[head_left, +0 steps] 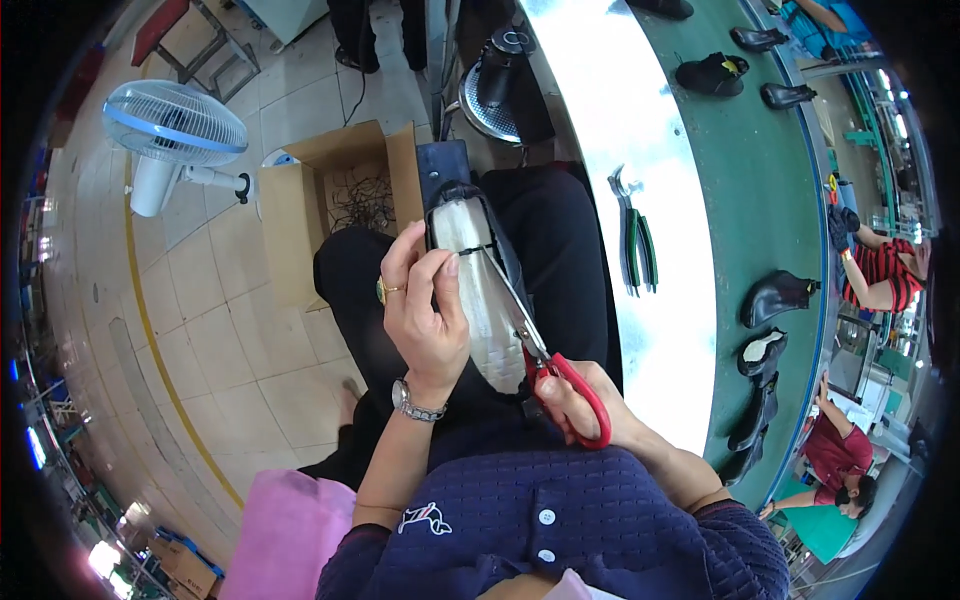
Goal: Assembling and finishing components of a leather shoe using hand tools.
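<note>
Across my lap lies a black shoe upper on its last [485, 330], its pale underside turned up. My left hand [428, 315] is closed, thumb and fingertips pinching the end of a thin black strip [474, 251] that crosses that underside near its far end. A pair of red-handled scissors [580, 395] is gripped in my right hand [575, 400], fingers through the loops. Its blades point away from me and their tips reach the strip. Whether the blades touch the strip I cannot tell.
At my right runs a shiny metal ledge [665, 350] with green-handled pliers [637, 250] on it. Beyond is a green conveyor [700, 180] carrying black boots [780, 297]. A cardboard box [285, 230] with black scraps and a fan [175, 125] stand left. Other people sit across the conveyor.
</note>
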A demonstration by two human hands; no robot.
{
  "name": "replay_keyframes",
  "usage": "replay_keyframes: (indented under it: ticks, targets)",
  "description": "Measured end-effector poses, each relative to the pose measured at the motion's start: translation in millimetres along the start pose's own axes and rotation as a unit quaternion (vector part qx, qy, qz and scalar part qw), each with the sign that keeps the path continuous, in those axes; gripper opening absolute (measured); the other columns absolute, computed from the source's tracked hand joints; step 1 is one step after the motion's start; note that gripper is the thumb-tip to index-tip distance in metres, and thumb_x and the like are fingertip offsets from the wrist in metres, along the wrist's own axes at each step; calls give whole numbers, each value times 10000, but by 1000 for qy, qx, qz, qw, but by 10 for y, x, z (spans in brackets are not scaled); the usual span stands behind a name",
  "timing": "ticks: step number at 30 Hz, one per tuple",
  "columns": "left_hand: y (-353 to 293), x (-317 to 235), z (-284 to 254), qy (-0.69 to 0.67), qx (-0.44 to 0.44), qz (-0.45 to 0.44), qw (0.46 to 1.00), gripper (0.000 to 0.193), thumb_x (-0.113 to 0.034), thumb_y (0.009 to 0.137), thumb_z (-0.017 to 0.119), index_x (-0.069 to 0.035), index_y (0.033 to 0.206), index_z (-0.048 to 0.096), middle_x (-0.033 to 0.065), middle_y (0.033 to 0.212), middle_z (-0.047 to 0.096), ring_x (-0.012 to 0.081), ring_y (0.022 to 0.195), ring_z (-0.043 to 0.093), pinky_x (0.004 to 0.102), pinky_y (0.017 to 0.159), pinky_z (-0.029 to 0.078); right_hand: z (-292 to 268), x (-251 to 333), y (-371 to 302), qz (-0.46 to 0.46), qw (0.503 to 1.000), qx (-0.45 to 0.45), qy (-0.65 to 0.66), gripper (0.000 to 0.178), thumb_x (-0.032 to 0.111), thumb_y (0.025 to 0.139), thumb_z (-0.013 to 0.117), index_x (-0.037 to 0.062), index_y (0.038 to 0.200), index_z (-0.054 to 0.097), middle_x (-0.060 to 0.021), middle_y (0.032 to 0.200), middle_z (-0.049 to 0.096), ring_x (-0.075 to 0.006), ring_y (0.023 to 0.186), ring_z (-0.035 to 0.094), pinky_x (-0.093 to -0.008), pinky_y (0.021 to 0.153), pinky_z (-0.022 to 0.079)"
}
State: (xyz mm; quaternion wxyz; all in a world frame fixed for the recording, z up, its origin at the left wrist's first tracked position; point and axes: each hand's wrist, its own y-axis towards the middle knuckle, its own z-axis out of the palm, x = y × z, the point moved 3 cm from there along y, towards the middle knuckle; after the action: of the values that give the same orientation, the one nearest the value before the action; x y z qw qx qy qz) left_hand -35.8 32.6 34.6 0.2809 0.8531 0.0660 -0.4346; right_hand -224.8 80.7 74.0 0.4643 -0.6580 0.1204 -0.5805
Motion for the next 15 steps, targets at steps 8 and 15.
replay_keyframes:
  ticks: [8, 15]
  targets:
    - [122, -150, -112, 24, -14, -33, 999, 50, -35, 949, 584, -5, 953, 624, 68, 922, 688, 175, 770, 578, 303, 716, 471, -969, -45, 40, -149, 937, -301, -92, 287, 279, 870, 740, 12, 850, 637, 28, 607, 553, -70, 511, 497, -263, 474, 386]
    - [257, -342, -359, -113, -171, 41, 978, 82, -44, 1018, 427, 29, 1043, 401, 170, 823, 578, 134, 590, 492, 211, 556, 459, -1858, -433, 151, -20, 753, -555, -354, 504, 368, 812, 748, -20, 1126, 677, -190, 834, 688, -266, 717, 672, -383, 685, 510]
